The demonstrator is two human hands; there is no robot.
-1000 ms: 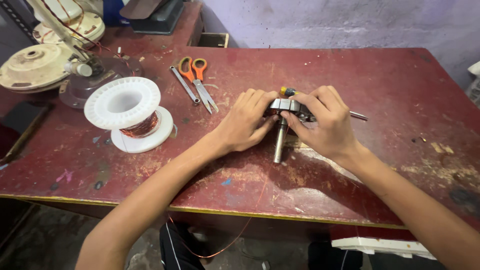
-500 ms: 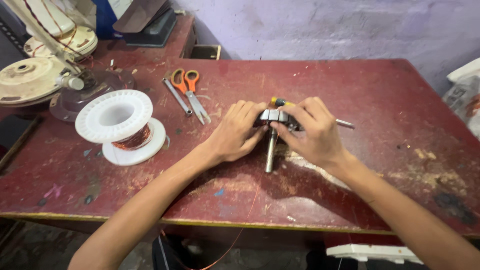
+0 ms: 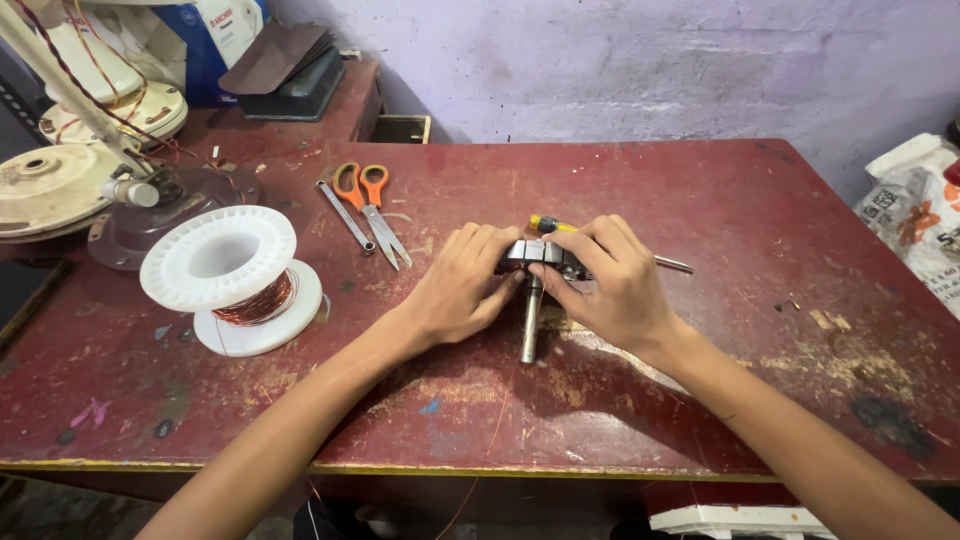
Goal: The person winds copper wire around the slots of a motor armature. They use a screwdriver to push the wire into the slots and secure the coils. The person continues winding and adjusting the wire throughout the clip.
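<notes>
- Both of your hands are gripping one metal motor core (image 3: 540,256) at mid-table: your left hand (image 3: 462,285) is pinching its left side, your right hand (image 3: 607,282) is wrapping its right side, and its steel shaft (image 3: 530,318) is pointing toward you.
- Thin copper wire could be snagging or snapping, I judge, if the core twists; the wire spool (image 3: 235,280) is sitting well apart on the left.
- Scissors (image 3: 368,205) and a spanner (image 3: 346,215) are lying near your left hand, while open red table (image 3: 760,220) is stretching away on the right.

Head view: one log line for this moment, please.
left hand on metal core | right hand on metal core | shaft points toward person | wire spool at left | scissors behind
</notes>
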